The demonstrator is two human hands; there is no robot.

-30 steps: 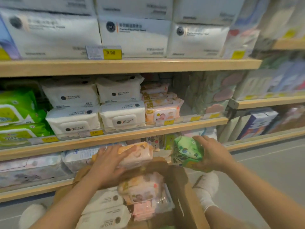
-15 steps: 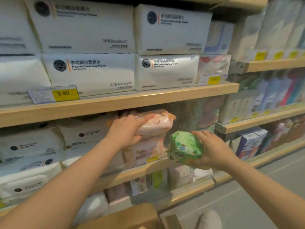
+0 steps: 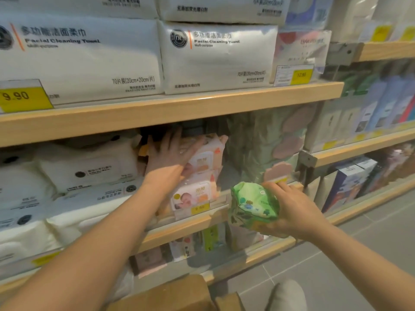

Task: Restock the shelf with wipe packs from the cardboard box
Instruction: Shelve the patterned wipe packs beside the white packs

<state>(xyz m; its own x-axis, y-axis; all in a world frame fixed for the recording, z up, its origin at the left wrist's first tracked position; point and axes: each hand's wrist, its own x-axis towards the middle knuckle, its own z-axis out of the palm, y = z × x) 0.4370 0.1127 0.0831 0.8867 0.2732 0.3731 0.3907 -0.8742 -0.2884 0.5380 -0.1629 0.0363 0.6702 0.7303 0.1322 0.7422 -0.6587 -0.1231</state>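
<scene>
A pink-and-orange wipe pack (image 3: 210,151) lies on top of a stack of the same packs (image 3: 195,195) on the middle shelf (image 3: 184,228). My left hand (image 3: 170,153) rests flat on its left side, fingers spread, reaching under the upper shelf. My right hand (image 3: 294,207) grips a green wipe pack (image 3: 253,205) in front of the shelf edge, to the right of the stack. Only the top flaps of the cardboard box (image 3: 170,295) show at the bottom; its contents are out of view.
White wipe packs (image 3: 89,169) fill the middle shelf left of the stack. Large facial towel packs (image 3: 215,57) stand on the upper shelf (image 3: 179,106). Green-and-pink packs (image 3: 265,142) sit right of the stack. A lower shelf (image 3: 247,257) holds small packs. A shoe (image 3: 287,295) is on the grey floor.
My left hand lifted the pink pack from the box up to the middle shelf and set it on the stack, then flattened on it. My right hand kept the green pack, rising slightly.
</scene>
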